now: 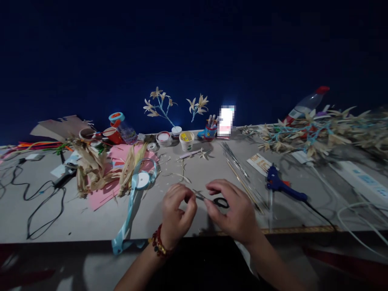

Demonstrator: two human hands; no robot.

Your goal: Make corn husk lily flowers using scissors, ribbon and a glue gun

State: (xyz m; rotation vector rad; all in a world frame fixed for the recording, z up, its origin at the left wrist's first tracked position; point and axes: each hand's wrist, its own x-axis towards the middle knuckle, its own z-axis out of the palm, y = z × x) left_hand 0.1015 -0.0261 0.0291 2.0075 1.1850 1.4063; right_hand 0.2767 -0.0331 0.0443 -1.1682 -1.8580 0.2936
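Near the front edge of the table both hands hover in the middle of the head view. My left hand (178, 210), with a beaded bracelet (159, 242) at its wrist, has thumb and forefinger pinched together; whatever lies between them is too small or hidden to name. Facing it, my right hand (235, 210) holds its thumb and fingers apart in a curve, with nothing visible in it. Just behind the hands lies a pair of scissors with black handles (221, 202), partly covered by the right hand. Thin dry husk strips (183, 176) are scattered beyond.
Left are dried corn husks (91, 169), pink paper (103, 196) and a blue ribbon roll (142, 180). Right are metal wires (236, 161), a blue glue gun (281, 186), a power strip (363, 182) and husk flowers (303, 131). Tubs (186, 140) and a lit phone (226, 120) stand behind.
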